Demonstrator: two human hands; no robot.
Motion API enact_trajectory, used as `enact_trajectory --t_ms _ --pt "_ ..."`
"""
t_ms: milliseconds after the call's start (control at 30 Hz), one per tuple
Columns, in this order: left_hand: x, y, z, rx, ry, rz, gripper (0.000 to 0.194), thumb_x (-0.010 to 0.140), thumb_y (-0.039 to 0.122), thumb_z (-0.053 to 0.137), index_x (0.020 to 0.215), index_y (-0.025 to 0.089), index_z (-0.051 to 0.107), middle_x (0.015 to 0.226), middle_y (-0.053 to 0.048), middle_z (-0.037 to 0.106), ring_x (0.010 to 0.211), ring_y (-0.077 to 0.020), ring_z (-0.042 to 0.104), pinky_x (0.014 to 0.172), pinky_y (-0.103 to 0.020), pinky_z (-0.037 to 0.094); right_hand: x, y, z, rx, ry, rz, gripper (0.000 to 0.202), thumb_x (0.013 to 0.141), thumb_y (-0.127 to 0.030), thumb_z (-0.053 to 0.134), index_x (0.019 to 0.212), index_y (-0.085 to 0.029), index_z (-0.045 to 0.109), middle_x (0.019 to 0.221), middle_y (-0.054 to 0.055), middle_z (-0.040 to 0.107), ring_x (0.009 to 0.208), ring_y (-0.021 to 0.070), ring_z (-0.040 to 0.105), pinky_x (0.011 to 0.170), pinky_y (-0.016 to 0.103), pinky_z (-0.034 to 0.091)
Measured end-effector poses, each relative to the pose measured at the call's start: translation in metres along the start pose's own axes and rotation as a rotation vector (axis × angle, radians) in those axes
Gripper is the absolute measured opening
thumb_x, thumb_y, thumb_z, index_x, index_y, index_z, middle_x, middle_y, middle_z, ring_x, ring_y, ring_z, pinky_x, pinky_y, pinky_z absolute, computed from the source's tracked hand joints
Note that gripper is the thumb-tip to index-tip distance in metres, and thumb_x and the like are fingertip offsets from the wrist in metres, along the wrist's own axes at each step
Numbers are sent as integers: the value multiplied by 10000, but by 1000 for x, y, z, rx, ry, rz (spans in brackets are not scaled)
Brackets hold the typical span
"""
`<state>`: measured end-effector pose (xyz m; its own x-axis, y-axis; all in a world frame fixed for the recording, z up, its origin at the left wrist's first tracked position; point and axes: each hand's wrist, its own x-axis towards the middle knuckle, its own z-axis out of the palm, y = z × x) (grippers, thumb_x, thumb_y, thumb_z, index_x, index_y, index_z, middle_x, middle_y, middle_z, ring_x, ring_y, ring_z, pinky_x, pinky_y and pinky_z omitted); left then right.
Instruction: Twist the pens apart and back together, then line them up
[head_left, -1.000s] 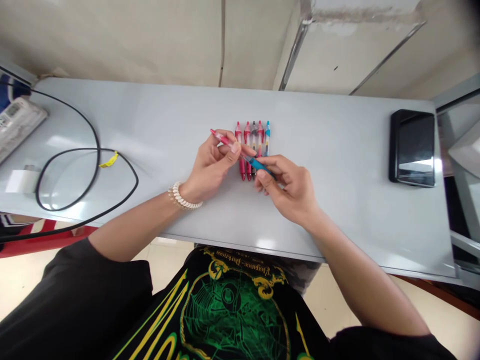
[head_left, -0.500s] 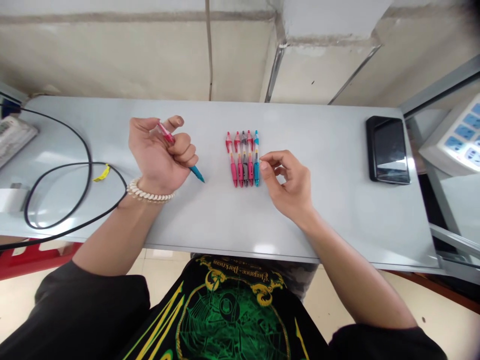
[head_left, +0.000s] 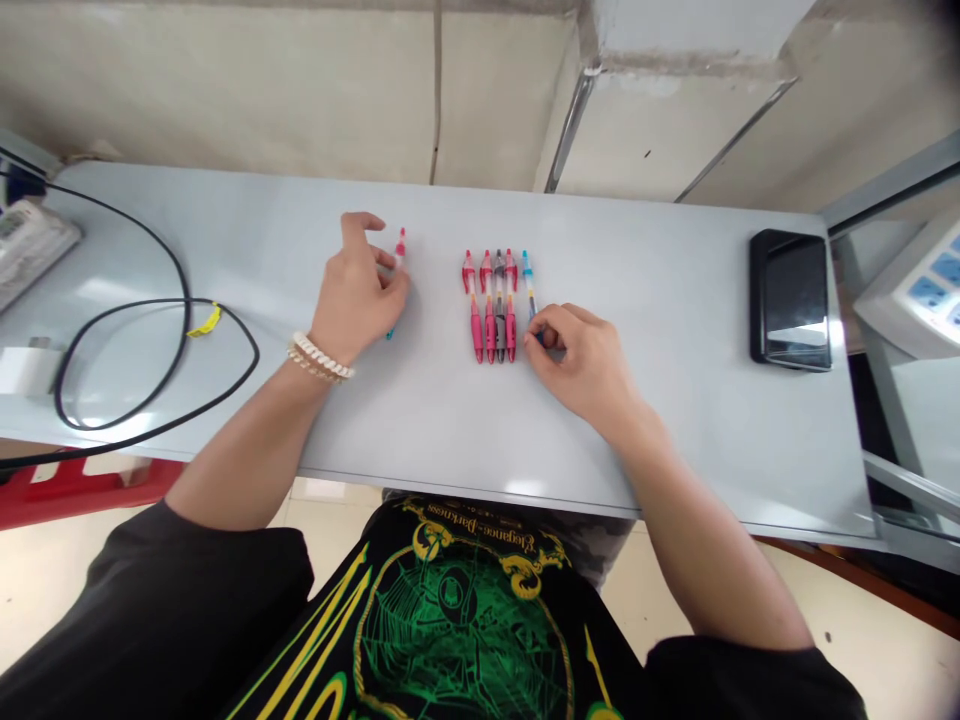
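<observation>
On the pale tabletop: two hands, each gripping a pen.

Left hand, back upward, index finger crooked outward, thumb and other fingers closed on the pink-topped pen, left of the row of four pens; long axis slightly slanted, pink end wallward. Right hand, fingers curled, pinches the lower part of the blue pen, just right of the row; blue top wallward, long axis near-parallel to the row.

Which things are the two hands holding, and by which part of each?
The left hand holds the pink-and-blue pen around its middle; its pink top and blue tip show. The right hand holds the blue pen by its lower part.
</observation>
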<state>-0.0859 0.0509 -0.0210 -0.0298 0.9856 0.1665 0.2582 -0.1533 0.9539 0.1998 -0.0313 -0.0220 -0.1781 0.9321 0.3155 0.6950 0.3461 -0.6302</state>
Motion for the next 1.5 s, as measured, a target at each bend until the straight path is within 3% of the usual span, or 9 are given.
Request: enact_trajectory --t_ms 200,400,467,567,633,767,900,1033,1500 --pt "4 3 -9 116 13 40 443 715 -40 753 1039 253 674 679 13 553 1082 -306 624 1090 -378 369 1 7 -7 -60 76 103 162 858 -149 609 1004 -218 626 728 -21 592 577 144 514 622 309 436" --pt "7 9 -18 61 36 75 383 706 -20 895 907 247 708 756 -6 567 1159 -278 598 1137 -344 411 0 -4 -4 295 194 147 165 975 -300 661 1121 -225 647 839 -6 688 668 132 637 640 289 558" --pt "-1 23 -10 54 37 102 317 764 132 963 975 224 744 942 -15 656 1095 -230 606 1110 -344 456 0 -12 -3 475 152 143 239 985 -385 703 1153 -218 675 874 1 710 692 123 656 630 272 575" --pt "-19 45 11 -293 -223 -31 446 854 428 925 1201 213 746 1143 -79 758 1014 -236 710 881 -388 615 -1 -24 -1 705 31 158 317 961 -472 767 1103 -191 731 847 7 727 666 104 648 594 244 571" --pt "-31 53 25 -457 -346 -128 490 813 430 956 1194 220 731 1132 -97 788 1013 -254 769 844 -390 663 -1 -29 1 835 -24 192 334 944 -483 797 1059 -174 749 793 -1 719 625 90 636 571 227 564" --pt "-47 52 44 -645 -283 -103 332 852 341 933 1027 226 676 979 -41 828 954 -188 815 796 -267 690 -1 -36 6 1017 -62 287 348 970 -522 760 996 -175 750 711 -18 704 508 84 613 448 214 511" --pt "-54 45 55 -683 -149 -179 373 797 362 968 960 193 678 924 -17 820 924 -165 824 789 -208 685 -4 -39 11 842 86 195 327 1028 -445 700 830 -195 771 651 -19 675 491 91 606 472 234 543" --pt "-56 42 62 -701 -74 -279 337 806 364 961 906 191 689 924 -2 813 922 -146 821 813 -178 671 -5 -35 16 528 311 -73 124 1016 -328 729 1042 -272 837 1031 46 794 903 171 772 822 332 679" --pt "-55 39 63 -725 -65 -300 206 859 327 925 907 201 769 1017 -6 818 995 -144 803 886 -197 672 -2 -36 14 526 307 5 112 983 -356 764 961 -265 825 1020 41 787 900 179 771 846 363 695"
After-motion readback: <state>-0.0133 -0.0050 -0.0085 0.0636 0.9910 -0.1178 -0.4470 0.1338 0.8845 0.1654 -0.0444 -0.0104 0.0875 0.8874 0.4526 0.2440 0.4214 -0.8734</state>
